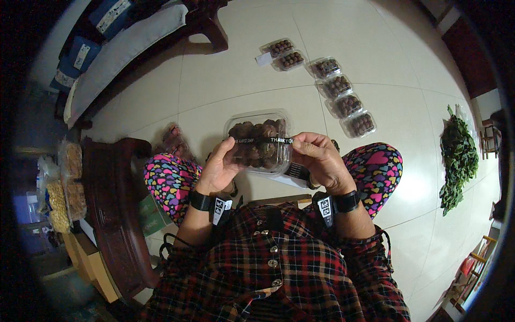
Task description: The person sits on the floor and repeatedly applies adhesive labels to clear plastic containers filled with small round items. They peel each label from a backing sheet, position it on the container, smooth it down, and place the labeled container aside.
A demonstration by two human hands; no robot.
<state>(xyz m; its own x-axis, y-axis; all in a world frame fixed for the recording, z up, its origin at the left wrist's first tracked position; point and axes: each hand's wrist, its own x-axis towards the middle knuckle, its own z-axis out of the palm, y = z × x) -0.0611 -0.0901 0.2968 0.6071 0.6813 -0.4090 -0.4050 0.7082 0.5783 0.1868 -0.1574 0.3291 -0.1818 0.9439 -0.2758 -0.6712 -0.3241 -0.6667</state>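
Between my hands is a clear plastic clamshell box filled with round brown items, perhaps nuts or fruit. A black printed sticker strip lies across its top. My left hand grips the box's left side, its thumb at the strip's left end. At the strip's right end, my right hand pinches it between thumb and finger beside the box. Below the box, partly hidden, are a white sheet and a black printed piece.
Several filled clear boxes stand on the tiled floor ahead, near a small white paper. A plastic pack lies by my left knee. Leafy greens are at far right; dark wooden furniture stands left.
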